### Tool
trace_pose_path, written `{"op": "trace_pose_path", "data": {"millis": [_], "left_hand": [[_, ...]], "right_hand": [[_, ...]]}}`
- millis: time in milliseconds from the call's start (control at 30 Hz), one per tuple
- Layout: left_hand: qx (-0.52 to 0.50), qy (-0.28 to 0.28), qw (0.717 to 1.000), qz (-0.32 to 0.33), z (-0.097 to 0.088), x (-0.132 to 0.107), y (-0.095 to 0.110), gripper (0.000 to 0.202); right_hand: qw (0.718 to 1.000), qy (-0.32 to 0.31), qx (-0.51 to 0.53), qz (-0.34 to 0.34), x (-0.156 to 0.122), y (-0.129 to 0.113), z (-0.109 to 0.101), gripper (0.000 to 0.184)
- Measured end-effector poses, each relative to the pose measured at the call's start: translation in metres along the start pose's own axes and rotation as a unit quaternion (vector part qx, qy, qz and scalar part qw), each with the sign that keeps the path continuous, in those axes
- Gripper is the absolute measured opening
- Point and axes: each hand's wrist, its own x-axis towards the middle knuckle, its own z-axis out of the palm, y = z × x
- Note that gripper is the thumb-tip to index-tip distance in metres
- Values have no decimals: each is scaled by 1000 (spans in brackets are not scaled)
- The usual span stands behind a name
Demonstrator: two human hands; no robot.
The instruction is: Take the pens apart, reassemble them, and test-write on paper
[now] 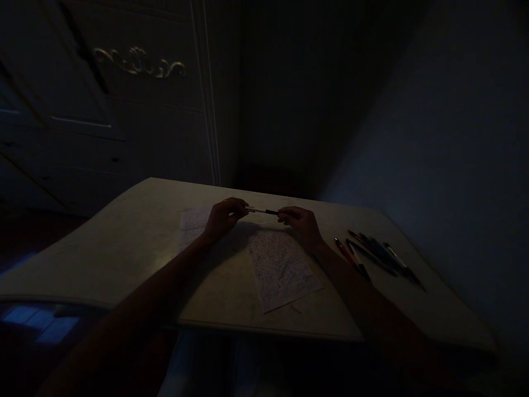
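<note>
In dim light, my left hand (225, 216) and my right hand (301, 225) hold a pen (261, 210) between them, level above a pale table (124, 248). Left fingers pinch the pen's light end. Right fingers pinch its dark end. Under and in front of my hands lies a scribbled sheet of paper (281, 267). A second sheet (192, 226) lies partly hidden behind my left wrist.
Several pens (378, 255), red, blue and dark, lie in a loose row on the table to the right of my right forearm. A panelled cabinet (124, 110) with a carved ornament stands behind the table. A plain wall (454, 165) rises at right.
</note>
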Motion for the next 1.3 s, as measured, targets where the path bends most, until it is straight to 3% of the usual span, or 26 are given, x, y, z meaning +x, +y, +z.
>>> {"op": "trace_pose_path", "data": {"millis": [300, 400, 467, 567, 633, 733, 933, 1000, 1167, 1300], "left_hand": [[-112, -41, 992, -43, 4, 0, 10, 20], [-137, -14, 988, -67, 5, 2, 9, 51], [-118, 5, 989, -93, 4, 4, 6, 59], [-60, -3, 990, -128, 2, 4, 4, 44], [-31, -31, 990, -132, 1, 3, 5, 44], [-26, -53, 992, -113, 0, 2, 9, 38], [-19, -39, 998, -51, -3, 1, 5, 22], [-24, -47, 998, -35, -2, 1, 2, 24], [-78, -30, 995, -63, 5, 1, -4, 67], [-22, -37, 994, -99, 5, 1, -4, 39]], "right_hand": [[1000, 19, -5, 15, -3, -5, 9, 25], [999, 37, -5, 10, -1, -2, 8, 29], [999, 51, -9, 2, 1, 0, 7, 30], [998, 59, -15, -13, 2, 1, 6, 28], [998, 59, -23, -22, 1, 0, 6, 25], [998, 51, -30, -23, -1, -2, 4, 24], [998, 27, -48, -6, -3, 1, 1, 26], [998, 33, -52, -5, -2, 1, 1, 26], [997, 53, -55, -23, -1, -2, 1, 27], [996, 65, -52, -27, -1, -5, 2, 27]]}}
